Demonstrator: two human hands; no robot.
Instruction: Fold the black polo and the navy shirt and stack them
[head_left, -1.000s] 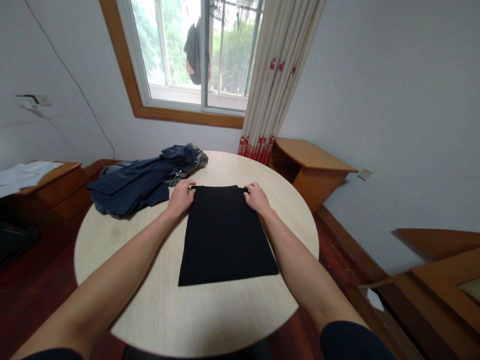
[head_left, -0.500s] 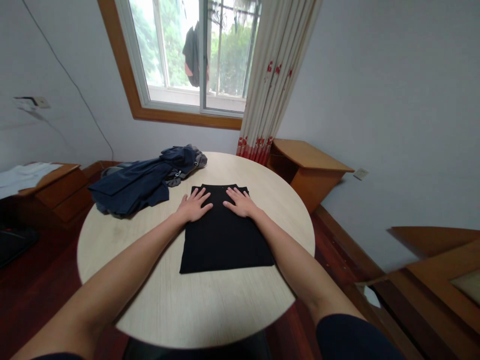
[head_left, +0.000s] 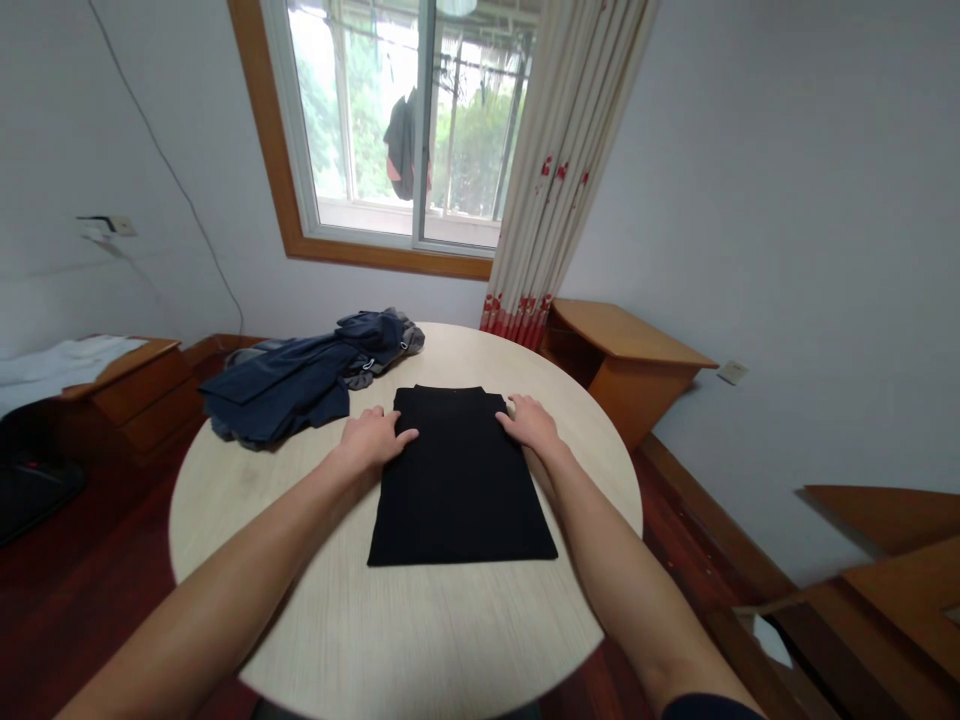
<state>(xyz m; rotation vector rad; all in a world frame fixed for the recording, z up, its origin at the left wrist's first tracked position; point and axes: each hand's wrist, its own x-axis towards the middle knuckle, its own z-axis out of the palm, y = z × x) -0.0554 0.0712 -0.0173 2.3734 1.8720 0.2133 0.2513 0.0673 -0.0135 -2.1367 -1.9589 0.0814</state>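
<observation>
Black, folded, rectangular cloth garment [head_left: 461, 490] lies flat between and nearer than the hands on a round, pale wood-grain table [head_left: 420, 640], probably so both edges are reachable. Forearms [head_left: 259, 565] outstretched, left hand [head_left: 370, 438] and right hand [head_left: 534, 424] flank its far corners, thumbs spread from fingers, neither clamped. Beyond the left hand, crumpled navy-blue clothing [head_left: 292, 380] sits aside, presumably leaving room.

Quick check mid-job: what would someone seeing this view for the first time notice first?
Most likely the folded black shirt, lying flat near the middle of the pale round table, with the left hand and right hand at its two side edges, towards the far end. Next would be the rumpled heap of navy and grey clothes at the table's far left, then the bright window beyond.
</observation>
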